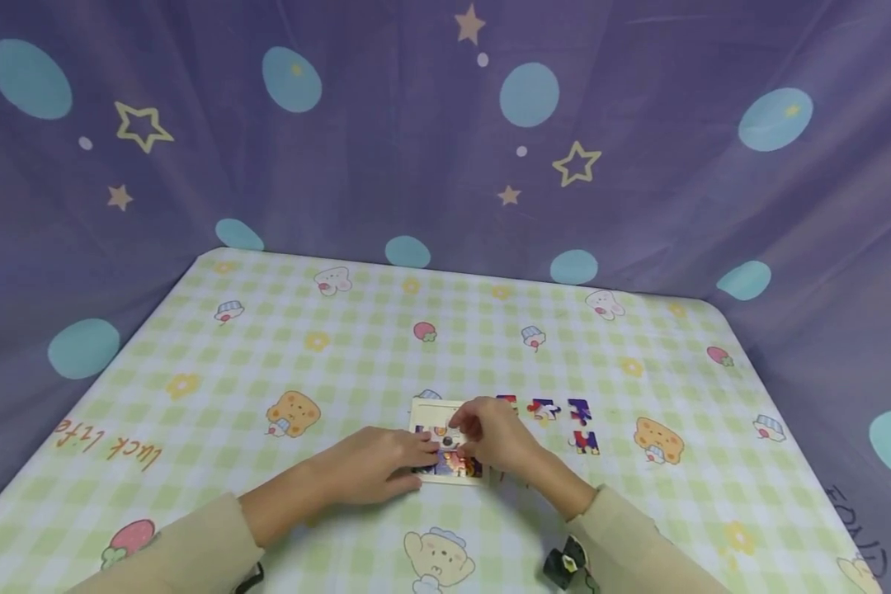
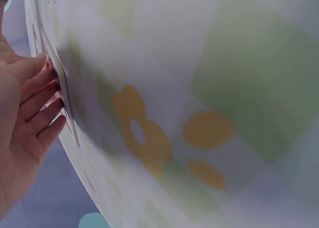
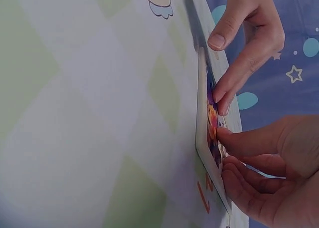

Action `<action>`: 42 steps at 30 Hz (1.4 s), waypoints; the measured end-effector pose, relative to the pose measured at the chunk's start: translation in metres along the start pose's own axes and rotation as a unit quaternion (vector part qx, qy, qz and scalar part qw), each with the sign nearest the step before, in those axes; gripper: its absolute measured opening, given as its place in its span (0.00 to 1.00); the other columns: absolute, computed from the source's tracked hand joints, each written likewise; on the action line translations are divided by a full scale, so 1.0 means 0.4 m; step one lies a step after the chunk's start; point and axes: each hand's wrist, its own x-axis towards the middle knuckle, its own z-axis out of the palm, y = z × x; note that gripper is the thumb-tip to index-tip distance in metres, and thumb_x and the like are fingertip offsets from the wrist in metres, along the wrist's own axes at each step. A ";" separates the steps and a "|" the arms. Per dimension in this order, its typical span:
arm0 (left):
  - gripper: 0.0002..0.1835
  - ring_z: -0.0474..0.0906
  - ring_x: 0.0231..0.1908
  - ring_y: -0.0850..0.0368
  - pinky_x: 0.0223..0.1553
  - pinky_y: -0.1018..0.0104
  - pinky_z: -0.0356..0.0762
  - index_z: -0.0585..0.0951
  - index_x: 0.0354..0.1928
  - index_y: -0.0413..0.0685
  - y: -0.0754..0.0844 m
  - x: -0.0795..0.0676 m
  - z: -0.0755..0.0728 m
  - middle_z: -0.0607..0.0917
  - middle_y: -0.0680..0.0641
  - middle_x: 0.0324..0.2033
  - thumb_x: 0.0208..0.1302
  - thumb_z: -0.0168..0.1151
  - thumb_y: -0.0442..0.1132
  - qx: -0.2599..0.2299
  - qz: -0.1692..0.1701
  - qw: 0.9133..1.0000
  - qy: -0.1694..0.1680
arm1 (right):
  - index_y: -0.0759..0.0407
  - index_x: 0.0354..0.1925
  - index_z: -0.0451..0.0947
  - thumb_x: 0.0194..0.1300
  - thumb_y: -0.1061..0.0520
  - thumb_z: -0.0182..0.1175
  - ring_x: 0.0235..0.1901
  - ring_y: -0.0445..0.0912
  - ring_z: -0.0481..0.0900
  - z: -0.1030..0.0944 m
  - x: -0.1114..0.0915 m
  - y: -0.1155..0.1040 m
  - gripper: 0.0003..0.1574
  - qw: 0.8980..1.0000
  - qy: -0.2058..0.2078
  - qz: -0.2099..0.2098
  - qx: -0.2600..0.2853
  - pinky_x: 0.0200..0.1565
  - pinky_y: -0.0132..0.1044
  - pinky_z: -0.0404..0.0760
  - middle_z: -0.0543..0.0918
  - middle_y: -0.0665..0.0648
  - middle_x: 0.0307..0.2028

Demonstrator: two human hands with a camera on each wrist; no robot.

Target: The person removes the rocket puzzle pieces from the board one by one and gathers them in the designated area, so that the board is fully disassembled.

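Note:
A small jigsaw puzzle in a pale frame [image 1: 425, 406] lies flat on the table, its lower part filled with a colorful picture. My left hand [image 1: 371, 464] rests over the frame's left side, fingers extended and fingertips touching the puzzle. From the right, my right hand [image 1: 499, 433] pinches a light puzzle piece [image 1: 448, 440] with a dark spot between thumb and fingers, low over the puzzle. In the right wrist view, the thumb and fingertips of the right hand [image 3: 269, 163] are down at the puzzle surface [image 3: 213, 120]. The fingers partly hide the piece.
Loose puzzle pieces lie right of the frame: a red-and-white one [image 1: 544, 409], a purple one [image 1: 580, 411], a blue-and-red one [image 1: 585, 443] and one partly behind the right hand. A small black device [image 1: 566, 564] is by the right sleeve. A purple curtain [image 1: 431, 165] stands behind the table.

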 end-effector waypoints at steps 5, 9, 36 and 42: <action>0.20 0.77 0.61 0.52 0.60 0.56 0.77 0.78 0.59 0.50 -0.002 0.006 -0.006 0.81 0.49 0.59 0.67 0.58 0.46 0.006 0.004 1.000 -0.010 | 0.60 0.41 0.82 0.51 0.64 0.72 0.29 0.40 0.76 -0.003 0.008 -0.004 0.16 1.000 -0.002 -0.005 -0.016 0.31 0.25 0.76 0.82 0.53 0.30; 0.20 0.77 0.61 0.52 0.61 0.56 0.77 0.78 0.59 0.50 0.000 0.009 -0.007 0.80 0.49 0.59 0.67 0.57 0.46 0.008 0.005 1.000 -0.012 | 0.61 0.41 0.82 0.51 0.63 0.72 0.27 0.41 0.75 -0.004 0.015 -0.005 0.17 1.000 -0.004 -0.011 -0.027 0.29 0.25 0.75 0.82 0.54 0.30; 0.19 0.77 0.61 0.53 0.60 0.56 0.77 0.80 0.58 0.51 -0.001 0.007 0.005 0.81 0.50 0.58 0.67 0.58 0.45 0.016 0.005 1.000 0.006 | 0.59 0.36 0.82 0.43 0.70 0.74 0.27 0.40 0.76 -0.009 0.040 -0.006 0.19 0.993 -0.017 0.080 0.091 0.31 0.27 0.77 0.82 0.53 0.29; 0.19 0.77 0.61 0.53 0.61 0.56 0.77 0.80 0.58 0.50 0.000 0.003 0.003 0.81 0.50 0.59 0.67 0.58 0.45 0.009 0.003 1.000 0.003 | 0.59 0.36 0.83 0.48 0.67 0.71 0.27 0.40 0.77 -0.005 0.041 -0.006 0.14 0.987 -0.012 0.099 0.125 0.31 0.27 0.78 0.84 0.54 0.30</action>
